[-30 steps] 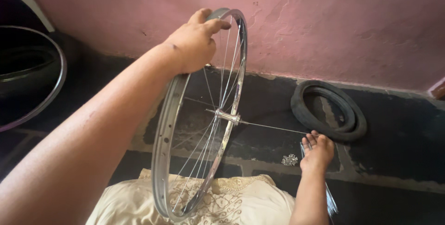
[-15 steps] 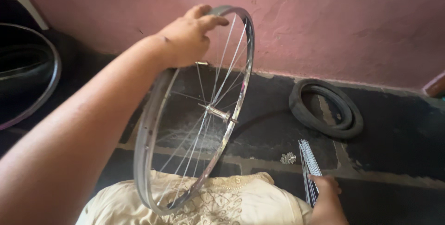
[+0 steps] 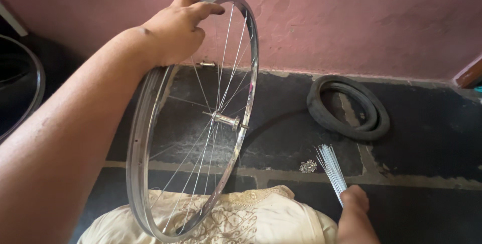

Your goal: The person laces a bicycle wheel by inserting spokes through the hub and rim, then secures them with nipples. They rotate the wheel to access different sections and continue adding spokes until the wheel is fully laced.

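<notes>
A person seated on a dark stone floor (image 3: 432,138) beside a pink wall (image 3: 361,18) steadies one bicycle wheel rim (image 3: 143,138) upright over a cream embroidered cloth (image 3: 261,221), the left hand (image 3: 175,30) clenched around its top edge. One black tyre (image 3: 349,108) lies flat, well apart to the right. The right hand (image 3: 356,206) grips one bundle of loose silver spokes (image 3: 331,166), too many to count. One small heap of nipples (image 3: 308,166) sits just beside them. Only some spokes run from the hub (image 3: 227,120) to the rim; the lacing looks partly done, with many left.
</notes>
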The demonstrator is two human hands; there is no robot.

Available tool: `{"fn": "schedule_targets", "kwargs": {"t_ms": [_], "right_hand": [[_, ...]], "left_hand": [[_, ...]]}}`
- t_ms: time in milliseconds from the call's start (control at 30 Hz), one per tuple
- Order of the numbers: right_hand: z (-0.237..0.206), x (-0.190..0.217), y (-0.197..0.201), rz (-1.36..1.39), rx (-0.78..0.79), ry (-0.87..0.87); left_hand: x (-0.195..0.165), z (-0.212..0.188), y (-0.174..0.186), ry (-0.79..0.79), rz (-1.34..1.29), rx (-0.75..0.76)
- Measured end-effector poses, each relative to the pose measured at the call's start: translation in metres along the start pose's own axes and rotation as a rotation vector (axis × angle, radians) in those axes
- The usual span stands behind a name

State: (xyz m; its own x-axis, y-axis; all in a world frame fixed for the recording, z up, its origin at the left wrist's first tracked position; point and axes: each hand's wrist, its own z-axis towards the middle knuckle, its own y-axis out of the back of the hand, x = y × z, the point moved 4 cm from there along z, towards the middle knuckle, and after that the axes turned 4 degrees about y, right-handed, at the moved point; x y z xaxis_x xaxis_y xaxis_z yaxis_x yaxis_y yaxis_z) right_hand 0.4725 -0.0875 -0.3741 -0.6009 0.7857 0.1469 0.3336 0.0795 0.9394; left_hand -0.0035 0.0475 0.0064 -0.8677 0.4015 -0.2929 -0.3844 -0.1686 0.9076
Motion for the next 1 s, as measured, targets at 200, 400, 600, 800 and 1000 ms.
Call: {"fn": "schedule_targets", "kwargs": {"t_ms": [200,400,600,800,1000], "right_hand": [[-0.004,-0.011,0.003,0.067,-0.027,-0.096],[-0.01,-0.006,0.011,0.041,0.015,-0.056],[-0.014,-0.002,0.018,0.033,0.029,-0.026],[-0.022,-0.004,0.026,0.136,-0.095,-0.034],[-0.02,0.012,0.049,0.234,-0.259,0.031]], "left_hand": [[0.0,-0.004,-0.001,-0.067,-0.021,-0.025],[-0.002,-0.006,-0.007,-0.068,-0.066,-0.006],[-0.009,-0.012,-0.011,-0.127,-0.076,-0.032],[-0.009,-0.015,-0.013,-0.096,-0.066,0.003],[0.001,-0.009,-0.008,-0.034,-0.058,0.027]]}}
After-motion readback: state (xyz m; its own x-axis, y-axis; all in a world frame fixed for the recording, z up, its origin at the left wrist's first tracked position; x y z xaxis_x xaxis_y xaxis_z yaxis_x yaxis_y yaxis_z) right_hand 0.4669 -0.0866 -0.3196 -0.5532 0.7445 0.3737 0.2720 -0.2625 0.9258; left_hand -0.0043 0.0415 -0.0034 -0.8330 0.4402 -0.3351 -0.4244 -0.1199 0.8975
